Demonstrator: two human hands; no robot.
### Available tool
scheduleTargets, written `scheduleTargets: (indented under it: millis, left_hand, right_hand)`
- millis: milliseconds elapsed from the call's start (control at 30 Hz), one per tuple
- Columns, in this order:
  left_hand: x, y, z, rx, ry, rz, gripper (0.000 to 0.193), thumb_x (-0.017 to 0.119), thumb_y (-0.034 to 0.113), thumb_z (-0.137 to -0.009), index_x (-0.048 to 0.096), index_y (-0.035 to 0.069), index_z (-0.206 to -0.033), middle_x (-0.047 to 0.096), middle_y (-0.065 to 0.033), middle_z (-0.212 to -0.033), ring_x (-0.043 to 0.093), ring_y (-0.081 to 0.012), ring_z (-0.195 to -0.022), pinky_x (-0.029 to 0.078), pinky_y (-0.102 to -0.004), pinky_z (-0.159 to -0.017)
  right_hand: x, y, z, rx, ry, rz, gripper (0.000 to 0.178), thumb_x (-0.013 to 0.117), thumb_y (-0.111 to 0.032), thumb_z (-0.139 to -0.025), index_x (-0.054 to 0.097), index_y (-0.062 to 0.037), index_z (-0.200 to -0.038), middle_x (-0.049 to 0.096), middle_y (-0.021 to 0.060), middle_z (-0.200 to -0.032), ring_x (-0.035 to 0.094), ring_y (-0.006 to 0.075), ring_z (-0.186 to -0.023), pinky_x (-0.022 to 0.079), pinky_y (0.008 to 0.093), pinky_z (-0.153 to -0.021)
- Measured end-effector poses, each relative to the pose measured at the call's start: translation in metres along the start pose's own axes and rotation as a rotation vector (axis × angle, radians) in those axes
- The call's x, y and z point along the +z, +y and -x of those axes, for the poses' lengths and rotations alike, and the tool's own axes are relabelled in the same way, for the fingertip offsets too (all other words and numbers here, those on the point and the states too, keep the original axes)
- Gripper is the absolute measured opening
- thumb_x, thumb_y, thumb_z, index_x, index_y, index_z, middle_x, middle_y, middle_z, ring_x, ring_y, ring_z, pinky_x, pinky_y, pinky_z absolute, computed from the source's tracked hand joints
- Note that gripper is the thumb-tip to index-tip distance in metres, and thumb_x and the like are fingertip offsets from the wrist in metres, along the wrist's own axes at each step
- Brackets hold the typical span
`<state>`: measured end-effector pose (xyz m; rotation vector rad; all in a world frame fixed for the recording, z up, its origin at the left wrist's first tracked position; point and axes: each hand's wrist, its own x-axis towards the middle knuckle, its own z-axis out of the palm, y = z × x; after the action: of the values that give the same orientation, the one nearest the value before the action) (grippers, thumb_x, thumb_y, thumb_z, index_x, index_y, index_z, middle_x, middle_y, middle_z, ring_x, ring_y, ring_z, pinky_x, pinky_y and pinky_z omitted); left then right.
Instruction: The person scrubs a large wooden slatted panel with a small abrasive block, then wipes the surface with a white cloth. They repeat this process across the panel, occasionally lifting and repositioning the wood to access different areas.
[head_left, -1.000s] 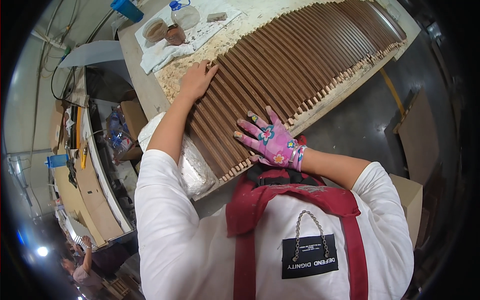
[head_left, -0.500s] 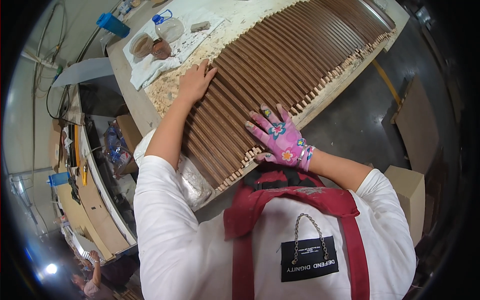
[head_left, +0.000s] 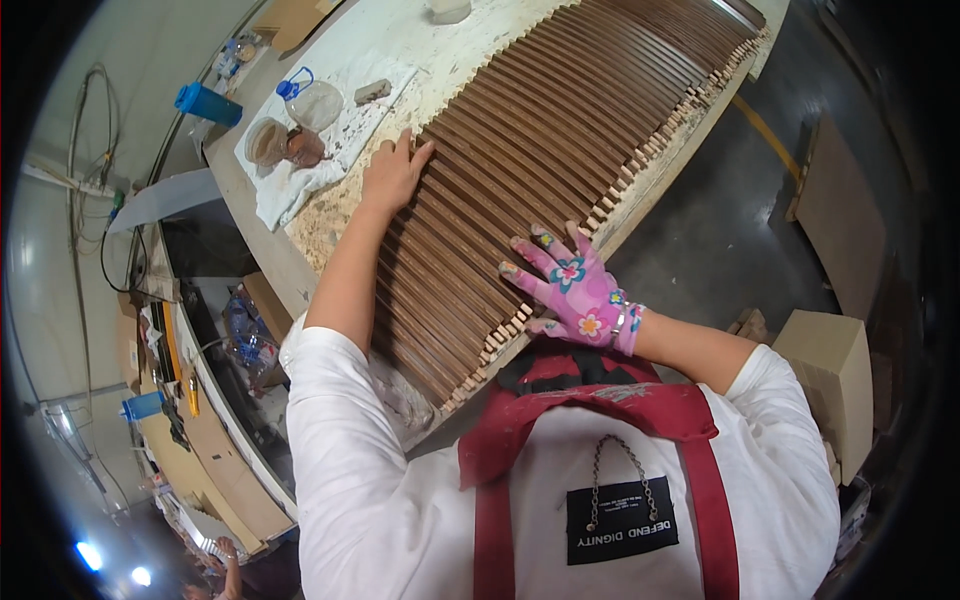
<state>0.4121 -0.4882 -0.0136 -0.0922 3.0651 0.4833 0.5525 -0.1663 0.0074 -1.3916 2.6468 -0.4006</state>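
Note:
Dark brown wooden strips [head_left: 560,110] with pale ends lie side by side in a long row across the worktable. My bare left hand [head_left: 393,174] rests at their far ends, fingers apart, its tips and thumb against the strips. My right hand [head_left: 578,290], in a pink flowered glove, lies spread over their near ends. Both hands span the same part of the row. Neither is closed round anything. The strips' surfaces under my right palm are hidden.
On a white cloth at the table's far left stand a clear jug with a blue handle [head_left: 312,104], a jar [head_left: 267,142] and a grey block [head_left: 373,92]. A blue tumbler [head_left: 208,104] is beyond. Cardboard boxes [head_left: 825,380] stand at my right. Another person's arm [head_left: 232,565] shows lower left.
My view has shifted, so the table appears lower and further left. Against the table, both hands have moved along the row toward its far right end. Gaps between strips beside my left hand look narrower.

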Motion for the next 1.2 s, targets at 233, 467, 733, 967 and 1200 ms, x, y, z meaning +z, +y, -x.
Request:
scheduleTargets:
  millis: [233, 467, 733, 967, 1200]
  left_hand:
    - [0.017, 0.020, -0.034, 0.049, 0.027, 0.140, 0.061, 0.038, 0.050, -0.102, 0.048, 0.002, -0.139, 0.059, -0.0277, -0.126, 0.055, -0.0416, -0.118, 0.045, -0.0472, -0.098]
    - [0.017, 0.019, -0.035, 0.075, 0.039, 0.079, 0.061, 0.039, 0.050, -0.102, 0.047, 0.003, -0.141, 0.062, -0.0267, -0.121, 0.057, -0.0422, -0.114, 0.045, -0.0467, -0.098]
    - [0.020, 0.034, -0.056, 0.122, 0.003, 0.176, 0.061, 0.041, 0.049, -0.102, 0.046, 0.002, -0.140, 0.060, -0.0263, -0.125, 0.056, -0.0424, -0.117, 0.045, -0.0465, -0.098]
    - [0.011, 0.037, -0.067, 0.177, 0.025, 0.086, 0.060, 0.044, 0.048, -0.101, 0.046, 0.002, -0.140, 0.057, -0.0257, -0.126, 0.053, -0.0433, -0.116, 0.044, -0.0475, -0.099]
    - [0.036, 0.080, -0.099, 0.115, 0.061, 0.101, 0.056, 0.041, 0.044, -0.102, 0.047, 0.002, -0.139, 0.061, -0.0267, -0.120, 0.057, -0.0421, -0.114, 0.046, -0.0467, -0.097]
  right_hand:
    - [-0.004, 0.026, 0.001, 0.095, 0.130, 0.001, 0.087, 0.068, -0.058, -0.077, 0.041, -0.0190, -0.150, 0.032, 0.0179, -0.156, 0.024, 0.0424, -0.146, 0.008, 0.0590, -0.118]
    - [-0.008, 0.029, 0.005, 0.094, 0.030, -0.019, 0.086, 0.072, -0.053, -0.075, 0.042, -0.0201, -0.149, 0.033, 0.0177, -0.156, 0.025, 0.0409, -0.146, 0.011, 0.0586, -0.118]
    - [-0.005, 0.045, 0.012, 0.244, 0.160, -0.026, 0.077, 0.063, -0.055, -0.083, 0.044, -0.0156, -0.147, 0.033, 0.0203, -0.155, 0.025, 0.0411, -0.145, 0.017, 0.0563, -0.117]
    - [-0.015, 0.049, 0.016, 0.227, 0.230, -0.091, 0.082, 0.063, -0.061, -0.082, 0.043, -0.0162, -0.148, 0.035, 0.0202, -0.154, 0.028, 0.0418, -0.144, 0.017, 0.0555, -0.116]
    - [0.000, 0.072, 0.004, 0.317, 0.297, -0.056, 0.080, 0.060, -0.062, -0.086, 0.043, -0.0135, -0.148, 0.028, 0.0213, -0.157, 0.024, 0.0451, -0.144, 0.012, 0.0575, -0.118]
